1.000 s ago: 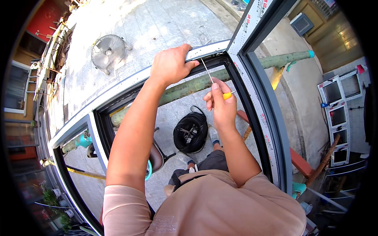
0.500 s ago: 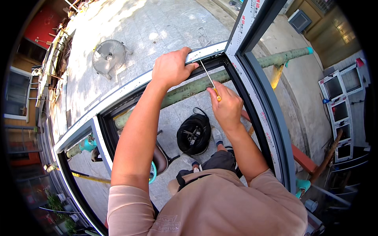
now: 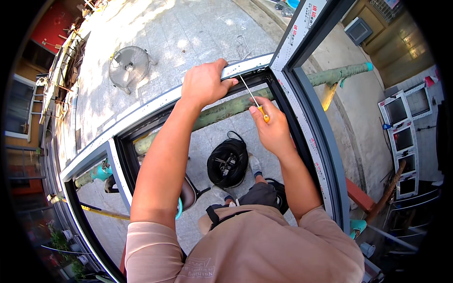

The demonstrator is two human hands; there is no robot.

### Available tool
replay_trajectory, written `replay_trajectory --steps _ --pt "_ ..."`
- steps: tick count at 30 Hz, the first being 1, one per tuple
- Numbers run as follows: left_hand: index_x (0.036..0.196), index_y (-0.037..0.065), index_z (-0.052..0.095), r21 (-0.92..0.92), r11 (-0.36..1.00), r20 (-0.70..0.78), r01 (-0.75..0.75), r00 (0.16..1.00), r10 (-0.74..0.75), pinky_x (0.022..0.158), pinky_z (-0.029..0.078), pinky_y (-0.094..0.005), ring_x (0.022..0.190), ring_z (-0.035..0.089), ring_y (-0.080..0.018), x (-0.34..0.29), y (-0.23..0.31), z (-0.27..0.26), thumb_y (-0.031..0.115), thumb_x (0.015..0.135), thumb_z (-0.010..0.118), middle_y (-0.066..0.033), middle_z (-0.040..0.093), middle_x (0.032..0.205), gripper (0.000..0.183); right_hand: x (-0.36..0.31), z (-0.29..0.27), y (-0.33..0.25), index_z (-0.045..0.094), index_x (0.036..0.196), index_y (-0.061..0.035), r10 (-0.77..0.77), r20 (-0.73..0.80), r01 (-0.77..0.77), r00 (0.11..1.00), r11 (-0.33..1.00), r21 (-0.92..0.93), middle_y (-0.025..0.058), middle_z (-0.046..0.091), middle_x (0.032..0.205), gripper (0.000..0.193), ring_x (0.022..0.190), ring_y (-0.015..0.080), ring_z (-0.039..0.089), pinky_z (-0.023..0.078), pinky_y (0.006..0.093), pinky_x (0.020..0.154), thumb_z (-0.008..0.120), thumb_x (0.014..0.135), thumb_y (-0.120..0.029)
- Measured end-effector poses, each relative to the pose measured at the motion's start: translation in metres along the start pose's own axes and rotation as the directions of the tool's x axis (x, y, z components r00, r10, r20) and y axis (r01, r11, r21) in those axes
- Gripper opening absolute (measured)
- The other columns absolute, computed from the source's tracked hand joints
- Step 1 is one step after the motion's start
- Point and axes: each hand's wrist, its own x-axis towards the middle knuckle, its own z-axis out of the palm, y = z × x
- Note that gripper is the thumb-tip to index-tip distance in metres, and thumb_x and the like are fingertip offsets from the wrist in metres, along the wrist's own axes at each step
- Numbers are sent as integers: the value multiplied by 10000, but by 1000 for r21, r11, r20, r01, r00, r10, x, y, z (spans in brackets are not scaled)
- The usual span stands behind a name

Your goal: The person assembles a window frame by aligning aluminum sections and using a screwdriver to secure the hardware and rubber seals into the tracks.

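A large grey metal window frame [image 3: 311, 141], with white protective film and black inner channels, lies spread before me. My left hand [image 3: 202, 86] is closed over its far rail, the fingers over the outer edge and the thumb on the inner side. In my right hand [image 3: 274, 131] is a screwdriver [image 3: 249, 91] with a thin metal shaft and a yellow handle. Its tip meets the inner edge of the far rail, just right of my left thumb and near the frame's far right corner. What the tip touches is too small to make out.
Beneath the frame runs a green-wrapped pole [image 3: 222, 111]. A black bag [image 3: 227, 162] with things inside stands on the floor by my feet, near a brown chair [image 3: 188, 193]. A round fan [image 3: 128, 66] is beyond the frame. White framed panels [image 3: 403, 137] stand at the right.
My right hand has turned a little on the screwdriver, and more of the yellow handle shows. The left hand keeps its hold on the rail. The whole view has shifted slightly.
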Motion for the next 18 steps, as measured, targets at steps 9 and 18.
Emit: replay_trajectory --steps 9,18 --pt "1185 83 730 13 1000 -1 26 1000 -26 868 604 -556 996 789 -438 0 2 -1 555 935 827 -205 818 1007 543 6 -1 5 730 1205 -26 -55 66 73 996 949 -306 198 782 866 259 761 373 775 595 472 700 714 1093 -259" --pt "1179 80 730 13 999 11 38 999 -38 864 611 -555 993 793 -433 -1 5 -2 554 944 821 -196 822 1008 536 -2 13 6 705 1049 -80 -306 -104 181 946 768 -614 146 764 796 160 709 377 762 579 496 625 740 1058 -237"
